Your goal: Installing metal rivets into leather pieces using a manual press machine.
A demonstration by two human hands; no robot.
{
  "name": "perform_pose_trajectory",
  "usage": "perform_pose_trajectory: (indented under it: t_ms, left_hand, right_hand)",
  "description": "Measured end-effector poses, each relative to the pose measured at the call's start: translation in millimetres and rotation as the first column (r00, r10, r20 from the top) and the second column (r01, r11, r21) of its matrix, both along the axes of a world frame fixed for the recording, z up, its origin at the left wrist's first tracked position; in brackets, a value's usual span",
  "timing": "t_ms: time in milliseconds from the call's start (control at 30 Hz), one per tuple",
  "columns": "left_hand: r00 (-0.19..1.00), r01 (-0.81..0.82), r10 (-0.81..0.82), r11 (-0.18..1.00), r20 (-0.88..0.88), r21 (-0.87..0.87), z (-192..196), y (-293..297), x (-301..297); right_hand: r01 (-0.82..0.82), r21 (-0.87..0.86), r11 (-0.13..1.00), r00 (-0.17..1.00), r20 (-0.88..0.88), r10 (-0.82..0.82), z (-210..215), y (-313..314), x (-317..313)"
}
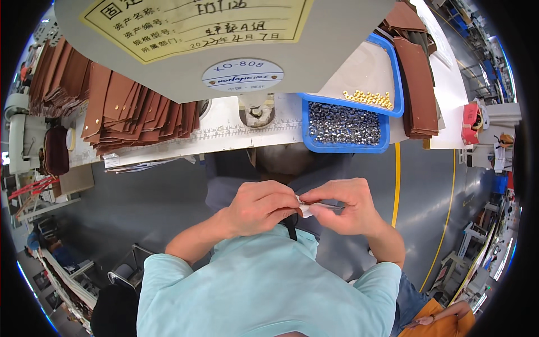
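Observation:
My left hand (pixel 261 206) and my right hand (pixel 349 209) meet in front of my chest, below the bench edge. Both are closed, with thumbs and fingers pinching a small crumpled white piece (pixel 305 210) that looks like tissue or paper. A thin, greyish, flat strip (pixel 335 207) shows between the right thumb and fingers; its kind cannot be made out. Something small and brown peeks out beside the white piece at the left fingertips, mostly hidden.
A grey machine housing (pixel 185 62) overhangs the white bench (pixel 224 140). Stacked brown leather pieces (pixel 135 112) lie left, more brown pieces (pixel 415 90) right. One blue tray (pixel 348 149) holds silver metal parts; another blue tray (pixel 396 78) holds gold ones. Someone in orange (pixel 435 320) is behind, lower right.

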State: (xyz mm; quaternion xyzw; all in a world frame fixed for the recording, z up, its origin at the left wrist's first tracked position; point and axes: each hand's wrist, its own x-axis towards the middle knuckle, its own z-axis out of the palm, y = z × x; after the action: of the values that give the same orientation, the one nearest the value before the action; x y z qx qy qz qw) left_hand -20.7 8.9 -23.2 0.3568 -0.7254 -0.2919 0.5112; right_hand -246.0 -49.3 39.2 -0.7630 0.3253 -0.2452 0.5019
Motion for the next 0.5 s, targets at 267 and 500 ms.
perform_pose_trajectory:
  t_ms: [267,500]
  left_hand:
    - [0.999,0.017,-0.005,0.969,-0.051,0.245,9.9,6.5,-6.1]
    - [0.988,0.010,0.067,0.871,-0.139,0.491,23.5,9.5,-14.1]
  right_hand:
    - [0.006,-0.102,0.995,0.999,-0.032,-0.009,-9.3,1.0,-0.7]
    - [0.059,-0.058,0.997,0.996,0.076,-0.054,-20.4,2.2,2.6]
